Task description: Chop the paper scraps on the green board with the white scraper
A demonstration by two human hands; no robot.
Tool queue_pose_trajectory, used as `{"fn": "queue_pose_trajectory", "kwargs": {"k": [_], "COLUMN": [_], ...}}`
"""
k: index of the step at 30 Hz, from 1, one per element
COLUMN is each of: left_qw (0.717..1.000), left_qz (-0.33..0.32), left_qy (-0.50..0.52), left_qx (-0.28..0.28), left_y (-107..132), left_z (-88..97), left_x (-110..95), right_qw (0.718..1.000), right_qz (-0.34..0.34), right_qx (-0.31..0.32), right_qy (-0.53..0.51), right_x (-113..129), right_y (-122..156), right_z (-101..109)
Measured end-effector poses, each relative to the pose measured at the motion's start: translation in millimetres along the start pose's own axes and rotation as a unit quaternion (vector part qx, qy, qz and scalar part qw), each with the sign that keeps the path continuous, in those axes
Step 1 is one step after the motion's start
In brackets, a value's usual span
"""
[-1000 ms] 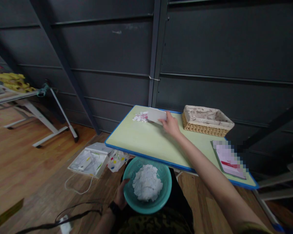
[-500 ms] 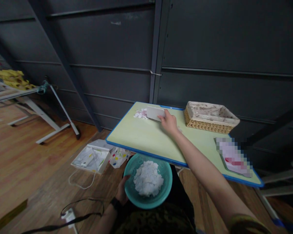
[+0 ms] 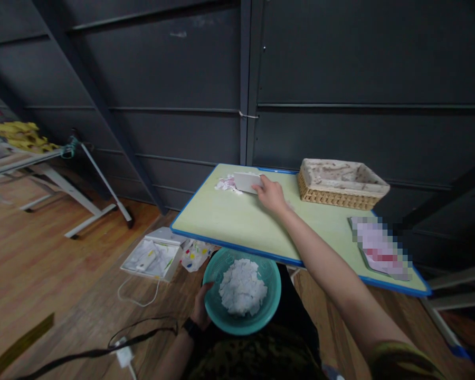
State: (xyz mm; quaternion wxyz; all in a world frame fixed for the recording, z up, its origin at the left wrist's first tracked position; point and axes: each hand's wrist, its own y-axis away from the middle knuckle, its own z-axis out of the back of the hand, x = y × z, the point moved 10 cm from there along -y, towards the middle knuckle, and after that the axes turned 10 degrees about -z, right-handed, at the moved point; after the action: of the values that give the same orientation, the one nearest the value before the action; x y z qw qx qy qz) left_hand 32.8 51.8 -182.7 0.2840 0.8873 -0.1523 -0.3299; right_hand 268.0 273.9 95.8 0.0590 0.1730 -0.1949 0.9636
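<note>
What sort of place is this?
Probably a craft or art room: the left hand holds a teal bowl of torn white paper pieces, the right hand holds a white card against paper scraps on a blue-edged table, and a paint-spotted palette lies on the wooden floor.

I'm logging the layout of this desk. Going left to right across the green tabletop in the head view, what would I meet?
paper scraps → white card → right hand → wicker basket → blurred booklet

The green, blue-edged table [image 3: 237, 221] carries a wicker basket [image 3: 342, 183], a white card [image 3: 247, 181] beside paper scraps [image 3: 226, 183], and a booklet [image 3: 380, 248].
</note>
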Motion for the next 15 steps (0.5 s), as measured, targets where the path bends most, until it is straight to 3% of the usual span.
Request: {"fn": "queue_pose_trajectory", "kwargs": {"k": [15], "left_qw": [1.000], "left_qz": [0.007], "left_qy": [-0.009], "left_qx": [0.000], "left_y": [5], "left_z": [-6.3], "left_x": [0], "right_qw": [0.999], "right_qz": [-0.015], "right_qx": [0.006], "right_qy": [0.032], "right_x": [-1], "right_y": [2], "right_z": [12]}}
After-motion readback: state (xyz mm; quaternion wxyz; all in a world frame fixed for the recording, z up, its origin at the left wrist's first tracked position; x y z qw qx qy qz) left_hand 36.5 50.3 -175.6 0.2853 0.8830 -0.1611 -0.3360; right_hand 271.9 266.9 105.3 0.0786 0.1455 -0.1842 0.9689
